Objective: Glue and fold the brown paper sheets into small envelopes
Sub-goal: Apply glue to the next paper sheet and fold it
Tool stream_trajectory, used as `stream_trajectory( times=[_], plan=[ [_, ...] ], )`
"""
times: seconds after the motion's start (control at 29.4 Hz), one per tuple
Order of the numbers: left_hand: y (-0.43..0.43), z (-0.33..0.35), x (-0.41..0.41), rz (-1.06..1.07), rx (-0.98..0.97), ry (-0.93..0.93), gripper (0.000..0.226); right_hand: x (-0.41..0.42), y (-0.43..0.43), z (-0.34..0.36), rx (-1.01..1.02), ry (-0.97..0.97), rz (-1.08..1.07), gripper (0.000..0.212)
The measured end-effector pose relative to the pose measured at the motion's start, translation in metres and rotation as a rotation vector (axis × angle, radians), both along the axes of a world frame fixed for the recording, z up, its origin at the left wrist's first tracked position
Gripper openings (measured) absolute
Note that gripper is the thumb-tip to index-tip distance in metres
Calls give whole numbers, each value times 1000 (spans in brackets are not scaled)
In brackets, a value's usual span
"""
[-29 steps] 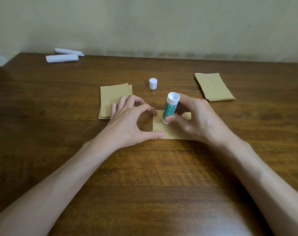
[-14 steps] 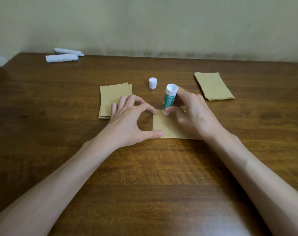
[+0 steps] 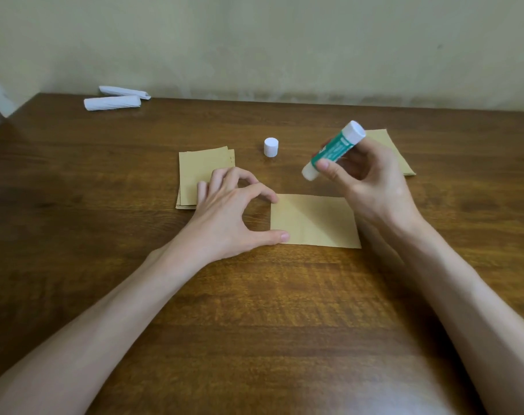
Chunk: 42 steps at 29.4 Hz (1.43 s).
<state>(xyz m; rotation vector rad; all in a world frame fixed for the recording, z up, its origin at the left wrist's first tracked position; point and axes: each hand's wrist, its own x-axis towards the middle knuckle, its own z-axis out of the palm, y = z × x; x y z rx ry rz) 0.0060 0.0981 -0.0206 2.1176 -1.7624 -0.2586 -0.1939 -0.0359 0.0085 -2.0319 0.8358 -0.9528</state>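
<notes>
Head view shows me a brown wood table (image 3: 254, 310) with one brown paper sheet (image 3: 314, 220) lying flat in the middle, right in front of the person. The left hand (image 3: 230, 214) holds that sheet down: the thumb sits on its near left corner, the first finger touches its far left corner, and the other fingers are bent and hold nothing. The right hand (image 3: 371, 181) grips the glue stick (image 3: 332, 149) with its thumb and fingers wrapped around it. The stick is tilted, up in the air, and not touching the paper. Its white cap (image 3: 270, 147) stands by itself on the table, a bit farther back. A pile of brown sheets (image 3: 200, 172) lies partly under the left hand, and another pile (image 3: 395, 157) lies behind the right hand. Two white rolls (image 3: 112, 102) sit at the far left edge. I think this is the glue step for the middle sheet. I cannot see any glue on the paper, so I cannot tell if it is sticky yet. Next, I think the stick must come down and rub along one edge, while the left hand keeps the paper from sliding. Then the sheet needs a neat fold, pressed flat.
</notes>
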Motion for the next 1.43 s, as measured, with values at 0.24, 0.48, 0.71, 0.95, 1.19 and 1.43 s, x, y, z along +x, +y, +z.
stream_trajectory(
  times=[0.24, 0.48, 0.71, 0.95, 1.19, 1.43],
  plan=[
    [2, 0, 1, 32, -29, -24, 62, 9, 13, -15, -69, 179, 182, 30],
    [1, 2, 2, 38, 3, -22, 61, 2, 11, -9, -112, 381, 263, 16],
    [0, 2, 2, 34, 16, -21, 64, -1, 11, -5, -158, 395, 169, 20],
    [0, 2, 1, 26, 14, -15, 62, 3, 12, -8, -153, 427, 99, 18],
    [1, 1, 1, 27, 9, -13, 61, 11, 6, -10, -169, 425, 46, 23],
    [1, 0, 1, 27, -1, -1, 61, 18, -2, -16, -190, 386, 14, 16]
  ],
)
